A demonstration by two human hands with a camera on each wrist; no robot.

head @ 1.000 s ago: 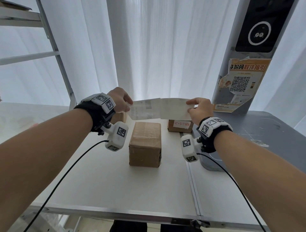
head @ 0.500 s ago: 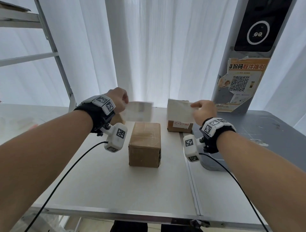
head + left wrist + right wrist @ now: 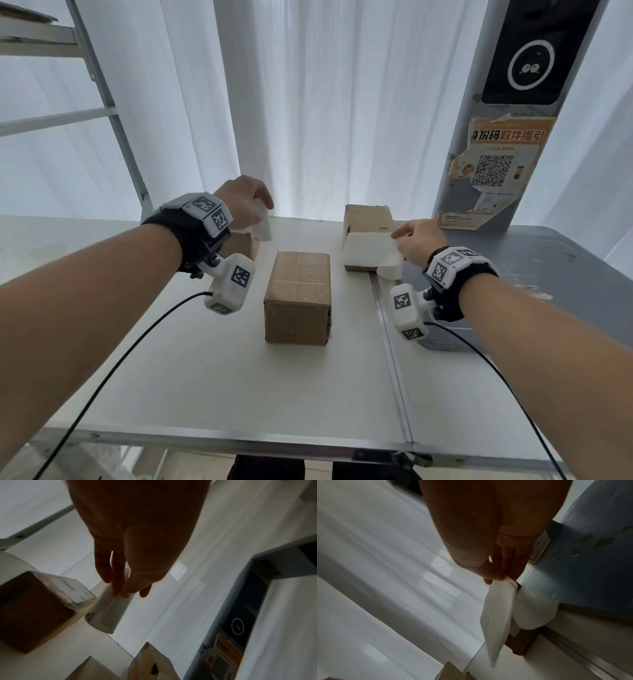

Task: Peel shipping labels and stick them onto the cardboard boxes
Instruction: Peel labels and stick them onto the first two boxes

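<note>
My left hand (image 3: 245,202) pinches the peeled label (image 3: 109,609) by its top edge so it hangs below my fingertips beside the middle box (image 3: 297,296), while my right hand (image 3: 419,240) pinches backing paper (image 3: 371,251), likely to discard.

left box (image 3: 241,244) half-hidden — label print (image 3: 91,616) blurred
</note>
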